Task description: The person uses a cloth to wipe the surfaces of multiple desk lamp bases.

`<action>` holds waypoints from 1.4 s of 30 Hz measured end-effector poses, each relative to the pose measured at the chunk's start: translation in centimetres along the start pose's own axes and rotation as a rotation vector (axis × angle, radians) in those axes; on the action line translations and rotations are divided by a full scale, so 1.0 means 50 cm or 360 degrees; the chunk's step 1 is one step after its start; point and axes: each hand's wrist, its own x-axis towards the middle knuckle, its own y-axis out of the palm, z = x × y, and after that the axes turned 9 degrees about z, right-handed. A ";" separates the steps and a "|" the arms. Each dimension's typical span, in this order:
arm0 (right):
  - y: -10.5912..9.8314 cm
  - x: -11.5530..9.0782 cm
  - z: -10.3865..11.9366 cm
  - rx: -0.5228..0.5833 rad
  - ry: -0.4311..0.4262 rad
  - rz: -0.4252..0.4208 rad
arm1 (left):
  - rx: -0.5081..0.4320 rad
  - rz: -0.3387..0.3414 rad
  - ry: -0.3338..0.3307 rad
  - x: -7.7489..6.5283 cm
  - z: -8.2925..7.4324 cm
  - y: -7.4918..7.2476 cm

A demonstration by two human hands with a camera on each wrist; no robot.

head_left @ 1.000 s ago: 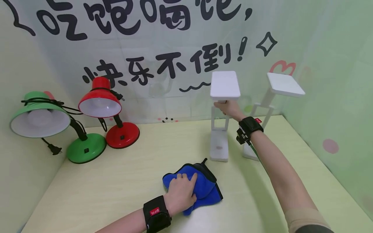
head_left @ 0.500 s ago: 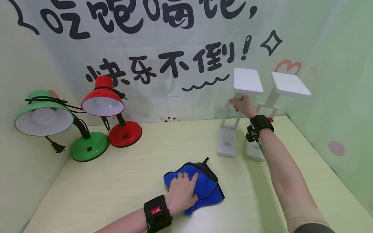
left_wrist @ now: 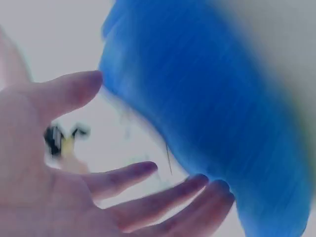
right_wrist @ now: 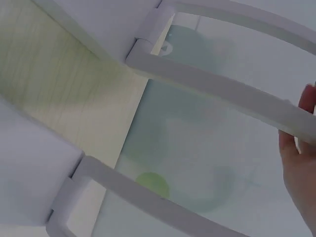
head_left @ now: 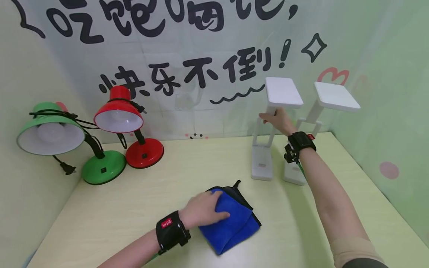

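Observation:
A folded blue cloth [head_left: 231, 223] with black edging lies on the table at the front middle. Over its left part is my left hand [head_left: 201, 210], thumb and fingers spread. In the left wrist view the fingers are extended, with the thumb tip and fingertips right at the edge of the blue cloth [left_wrist: 197, 89]. My right hand [head_left: 280, 121] grips a white desk lamp [head_left: 284, 93] high on its stem, just below the flat head. The right wrist view shows fingertips of this hand [right_wrist: 301, 168] curled around one bar of the lamp's frame [right_wrist: 222, 91].
A second white desk lamp [head_left: 336, 96] stands close on the right, partly behind my right wrist. At the left are a green lamp [head_left: 104, 167] and a red lamp [head_left: 145, 153] with black cords wound on their shades. A lettered wall [head_left: 201, 126] bounds the back.
The white lamp shifted right, near the second one, with my right hand on it. My left hand went from pressing on top of the cloth to its left side; the cloth's folds changed.

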 end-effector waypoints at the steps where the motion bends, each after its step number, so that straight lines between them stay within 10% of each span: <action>1: 0.000 -0.002 -0.001 -0.0063 -0.0005 -0.0021 | -0.0144 -0.0008 -0.0034 0.009 0.017 -0.022; 10: 0.066 -0.064 0.013 -0.0409 -0.0299 -0.0501 | -0.0866 -0.0730 -0.0642 0.087 0.289 -0.196; 15: 0.138 -0.144 0.040 -0.0617 -0.0297 -0.0658 | -0.1066 -0.1201 -0.0567 0.113 0.410 -0.221; 19: 0.201 -0.200 0.059 -0.0768 -0.0614 -0.0474 | -0.0996 -0.1208 -0.0482 0.152 0.489 -0.246; 23: 0.269 -0.261 0.079 -0.0944 -0.0915 0.0179 | -0.0674 -0.1306 -0.0371 0.262 0.644 -0.245; 27: 0.318 -0.320 0.101 -0.1174 -0.0826 0.0879 | -0.0733 -0.1285 -0.0413 0.232 0.596 -0.276; 31: 0.341 -0.349 0.114 -0.1551 -0.0701 0.1206 | -0.0792 -0.1266 -0.0550 0.182 0.544 -0.289; 35: 0.360 -0.355 0.111 -0.1748 -0.0743 0.1148 | -0.0793 -0.1387 -0.0529 0.203 0.593 -0.268; 42: 0.372 -0.364 0.086 -0.1843 -0.1005 0.0774 | -0.0871 -0.1336 -0.0494 0.154 0.486 -0.279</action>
